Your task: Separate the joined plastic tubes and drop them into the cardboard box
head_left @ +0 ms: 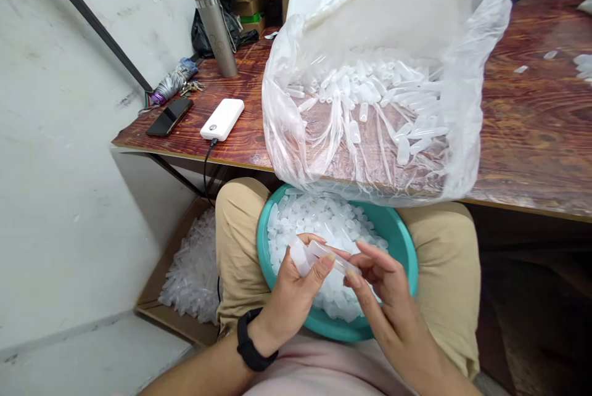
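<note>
My left hand [289,300], with a black band at the wrist, is closed around translucent white plastic pieces [300,256]. A clear, narrow plastic tube [335,259] lies across its fingers under the thumb. At the tube's right end, my right hand [393,297] pinches it between thumb and fingers. Both hands are above a teal basin [411,254] between my knees. Small frosted plastic caps [319,214] fill much of it. On the table, an opened clear plastic bag [282,118] holds many longer translucent plastic pieces [361,84].
The wooden table [531,131] carries a white power bank [222,118] with a cable, a phone [169,116], a steel flask [213,26] and a folded umbrella [176,80]. Left of my knee, a cardboard box [150,303] holds clear plastic pieces. A wall [60,168] stands at left.
</note>
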Demonstrator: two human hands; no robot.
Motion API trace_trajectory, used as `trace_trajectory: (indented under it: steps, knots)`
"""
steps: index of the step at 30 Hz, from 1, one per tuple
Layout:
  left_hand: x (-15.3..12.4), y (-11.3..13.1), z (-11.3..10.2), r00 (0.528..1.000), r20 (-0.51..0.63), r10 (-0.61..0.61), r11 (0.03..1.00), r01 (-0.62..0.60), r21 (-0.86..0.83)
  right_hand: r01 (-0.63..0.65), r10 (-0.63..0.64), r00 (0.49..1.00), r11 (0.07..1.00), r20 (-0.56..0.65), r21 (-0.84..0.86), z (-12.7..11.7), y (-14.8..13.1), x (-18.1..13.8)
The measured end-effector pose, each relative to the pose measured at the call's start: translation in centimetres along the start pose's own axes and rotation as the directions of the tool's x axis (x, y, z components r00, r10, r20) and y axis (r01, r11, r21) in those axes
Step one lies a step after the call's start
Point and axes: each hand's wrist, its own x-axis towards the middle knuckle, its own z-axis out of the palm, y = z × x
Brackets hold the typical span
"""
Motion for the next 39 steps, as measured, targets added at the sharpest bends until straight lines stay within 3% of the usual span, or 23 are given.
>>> trace_trajectory:
  steps: [3,7,10,14,16,19,21,23,24,26,28,29,34,39]
  knots:
    - [0.0,-0.4,0.2,0.998,0.065,-0.017,0.997,0.021,-0.073,-0.074,0.074,0.997,0.997,0.035,-0.002,-0.1,0.4,-0.2]
    - [0.1,-1.2,0.2,0.998,-0.063,0.0,0.998,-0.005,-0.068,0.051,-0.051,0.999,0.994,-0.001,-0.1,-0.1,1.1,-0.4]
    - [0.2,-1.6,0.0,0.999,-0.047,-0.026,0.995,0.021,-0.099,-0.037,0.039,0.998,0.998,0.043,-0.041,-0.1,1.4,-0.3]
    - [0.2,-1.8,0.0,0.994,-0.108,-0.013,1.0,0.011,-0.022,0.115,-0.126,0.991,0.974,-0.046,-0.196,0.4,1.5,-0.4]
    - [0.2,-1.8,0.0,0.995,-0.096,-0.018,1.0,0.017,-0.002,0.038,-0.043,0.998,0.991,-0.039,-0.13,0.8,1.2,-0.5]
    - [0.6,-1.6,-0.1,0.999,-0.039,-0.009,1.0,0.009,0.016,-0.132,0.128,0.987,0.991,0.096,0.032,0.5,0.4,0.4]
    - [1.6,-1.0,-0.7,0.999,-0.03,0.019,0.999,-0.018,0.047,-0.097,0.113,0.978,0.991,0.177,-0.095,-0.7,0.2,1.8]
    - [3.2,0.1,-1.5,0.998,-0.032,0.059,0.972,-0.051,0.229,0.069,0.013,0.98,0.911,0.196,-0.408,-2.3,0.8,4.0]
    - [4.2,0.8,-2.0,0.997,-0.015,0.071,0.916,-0.059,0.398,0.171,-0.047,0.975,0.782,0.217,-0.599,-3.1,1.3,5.2]
    - [6.4,2.2,-2.7,0.998,0.053,0.037,0.653,-0.064,0.754,0.238,-0.079,0.964,0.675,0.252,-0.698,-4.3,2.8,7.6]
    - [8.3,3.4,-2.9,0.996,0.091,-0.021,0.403,-0.075,0.912,0.279,-0.079,0.953,0.61,0.293,-0.742,-4.7,4.4,9.4]
    - [9.2,3.8,-2.8,0.995,0.093,-0.039,0.329,-0.076,0.941,0.297,-0.075,0.946,0.584,0.314,-0.755,-4.6,5.1,10.0]
    - [12.5,3.8,-1.0,0.993,0.047,-0.109,0.064,-0.04,0.997,0.356,-0.054,0.922,0.508,0.383,-0.785,-3.9,6.5,11.1]
    - [13.9,3.4,-0.6,0.982,0.067,-0.179,0.008,-0.066,0.998,0.34,-0.03,0.924,0.518,0.38,-0.785,-4.2,6.4,11.2]
